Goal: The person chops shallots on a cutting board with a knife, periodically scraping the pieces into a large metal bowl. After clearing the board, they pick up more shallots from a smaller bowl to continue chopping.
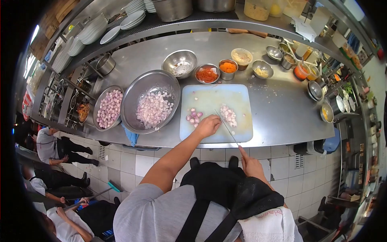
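A white cutting board (201, 97) lies at the counter's front edge. My right hand (252, 166) is closed round the handle of a knife (229, 131), whose blade slants over the board. Beside the blade my left hand (209, 126) rests on the board with its fingers together; what they hold, if anything, is hidden. Chopped shallots (228, 115) are heaped right of the blade. Several whole peeled shallots (194, 117) sit on the board's left part. A large steel bowl (130, 94) of chopped shallots and a smaller bowl (96, 117) of whole ones stand to the left.
Behind the board are an empty-centred steel bowl (168, 60), a bowl of red shreds (207, 74), an orange-filled container (228, 67) and a lidded tub (242, 57). A metal shelf (177, 25) runs above. Several people stand at the lower left, one holding a squeegee (114, 186).
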The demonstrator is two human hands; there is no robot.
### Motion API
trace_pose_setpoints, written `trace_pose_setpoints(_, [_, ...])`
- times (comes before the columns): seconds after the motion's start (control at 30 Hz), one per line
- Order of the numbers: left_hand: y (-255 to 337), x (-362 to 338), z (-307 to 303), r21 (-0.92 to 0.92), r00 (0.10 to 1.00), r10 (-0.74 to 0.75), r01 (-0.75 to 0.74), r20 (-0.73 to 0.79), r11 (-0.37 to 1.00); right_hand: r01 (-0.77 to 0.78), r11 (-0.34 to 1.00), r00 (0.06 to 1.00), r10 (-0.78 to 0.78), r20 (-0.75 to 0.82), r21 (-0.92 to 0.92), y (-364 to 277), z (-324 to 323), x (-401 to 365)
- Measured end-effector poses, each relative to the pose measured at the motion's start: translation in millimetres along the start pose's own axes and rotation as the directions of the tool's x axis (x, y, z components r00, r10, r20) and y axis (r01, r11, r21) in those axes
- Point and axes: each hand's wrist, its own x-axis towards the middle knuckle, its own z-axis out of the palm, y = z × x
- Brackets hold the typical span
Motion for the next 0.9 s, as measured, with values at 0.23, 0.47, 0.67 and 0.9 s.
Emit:
trace_pose_setpoints(0.23, [-2.1,0.3,3.5,-0.041,0.998,0.012,-0.014,-0.059,0.999,0.016,0.996,1.000,-0.015,-0.015,0.090,14.8,21.2,17.6])
trace_pose_setpoints(0.47, [-3.7,-0.1,5.0,-0.067,0.999,-0.002,-0.001,-0.050,0.998,0.005,0.995,1.000,-0.006,0.001,0.098,16.0,27.3,20.2])
trace_pose_setpoints(0.67, [-4.7,-3.2,5.7,-0.058,0.998,0.014,-0.018,-0.062,0.998,0.007,0.995,1.000,-0.006,-0.016,0.104,16.5,39.6,20.1])
trace_pose_setpoints(0.9, [-7.3,-4.0,2.6,-0.078,1.000,-0.006,0.003,-0.029,0.997,-0.006,0.991,1.000,0.007,-0.005,0.132,14.1,32.6,21.7])
